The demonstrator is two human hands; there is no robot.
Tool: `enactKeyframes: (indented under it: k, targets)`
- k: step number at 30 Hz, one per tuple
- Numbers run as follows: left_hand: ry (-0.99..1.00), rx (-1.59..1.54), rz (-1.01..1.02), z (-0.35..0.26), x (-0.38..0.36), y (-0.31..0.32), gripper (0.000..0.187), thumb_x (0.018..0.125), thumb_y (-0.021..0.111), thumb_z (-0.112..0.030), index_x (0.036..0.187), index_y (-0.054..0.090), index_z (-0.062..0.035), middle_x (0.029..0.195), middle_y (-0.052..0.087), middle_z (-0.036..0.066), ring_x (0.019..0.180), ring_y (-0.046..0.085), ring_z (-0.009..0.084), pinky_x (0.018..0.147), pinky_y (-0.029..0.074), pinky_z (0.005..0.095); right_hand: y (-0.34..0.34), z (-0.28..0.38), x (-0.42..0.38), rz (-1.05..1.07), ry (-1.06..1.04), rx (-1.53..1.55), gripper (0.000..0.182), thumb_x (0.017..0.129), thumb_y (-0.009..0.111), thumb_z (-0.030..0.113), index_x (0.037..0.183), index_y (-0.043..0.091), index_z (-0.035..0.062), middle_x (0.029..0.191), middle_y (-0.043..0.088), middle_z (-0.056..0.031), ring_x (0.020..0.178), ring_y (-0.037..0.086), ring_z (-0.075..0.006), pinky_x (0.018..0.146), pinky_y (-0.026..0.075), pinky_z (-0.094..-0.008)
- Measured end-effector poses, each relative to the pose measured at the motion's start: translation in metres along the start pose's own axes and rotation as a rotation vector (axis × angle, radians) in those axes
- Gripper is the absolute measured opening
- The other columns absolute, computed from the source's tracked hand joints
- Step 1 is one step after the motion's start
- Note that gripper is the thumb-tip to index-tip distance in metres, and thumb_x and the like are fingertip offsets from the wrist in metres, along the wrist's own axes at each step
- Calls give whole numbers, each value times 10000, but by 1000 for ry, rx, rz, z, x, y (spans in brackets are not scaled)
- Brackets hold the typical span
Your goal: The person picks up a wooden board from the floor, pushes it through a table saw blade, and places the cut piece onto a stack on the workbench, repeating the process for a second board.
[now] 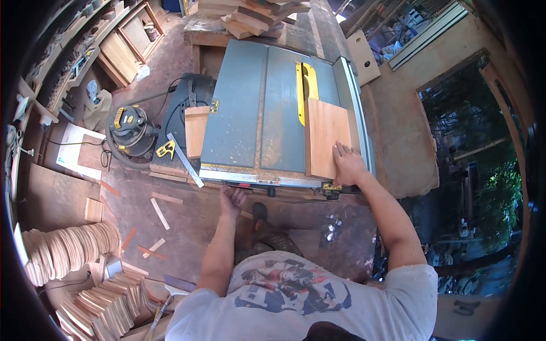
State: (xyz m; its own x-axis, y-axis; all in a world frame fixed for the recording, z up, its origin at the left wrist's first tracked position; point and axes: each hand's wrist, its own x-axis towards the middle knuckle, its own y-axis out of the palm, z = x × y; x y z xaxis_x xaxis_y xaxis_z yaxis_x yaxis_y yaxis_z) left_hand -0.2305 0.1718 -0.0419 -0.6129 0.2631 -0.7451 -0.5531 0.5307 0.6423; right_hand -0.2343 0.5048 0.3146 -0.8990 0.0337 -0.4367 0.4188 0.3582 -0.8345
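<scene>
A thick wooden board [329, 139] lies on the blue-grey table saw top, against the fence [354, 108] on the right. Its far end reaches the yellow-edged blade insert [307, 85]. My right hand [348, 165] grips the board's near right corner, fingers over the top face and thumb down at the near end. Under the saw's front edge is my left hand [232, 200], holding nothing visible. Its fingers are loosely curled and its thumb points up, close to a red switch [244, 185].
Left of the saw lie a wood block [197, 132], a yellow-handled combination square [181, 159] and a shop vacuum [132, 129]. Wood pieces [256, 20] are piled beyond the saw. Offcuts [160, 213] litter the floor near stacked curved wood pieces [71, 250].
</scene>
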Motion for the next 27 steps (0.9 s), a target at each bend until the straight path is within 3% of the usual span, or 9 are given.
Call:
enactKeyframes:
  k: [6, 18, 27]
  targets:
    - [-6, 65, 62, 11, -1, 1, 578, 903, 599, -447, 1304, 490, -45, 1298, 567, 143, 1066, 586, 263, 854, 506, 406, 0, -9, 17, -19, 17, 14, 1189, 546, 862, 391, 1484, 298, -71, 1565, 303, -264, 1425, 381, -357, 1166, 343, -447]
    - [-60, 89, 113, 14, 1, 7, 519, 936, 575, -373, 1341, 523, -52, 1346, 562, 99, 1199, 556, 273, 980, 465, 419, -8, -23, 51, -13, 41, 12, 1206, 543, 887, 375, 1501, 288, -45, 1585, 285, -231, 1450, 342, -341, 1155, 353, -433]
    - [-100, 75, 95, 18, -2, 9, 378, 997, 479, -326, 1265, 547, -68, 1301, 578, 118, 1147, 583, 270, 972, 481, 454, -9, -38, 79, -38, 60, 74, 1230, 547, 895, 345, 1512, 250, -63, 1594, 256, -237, 1459, 319, -338, 1175, 343, -374]
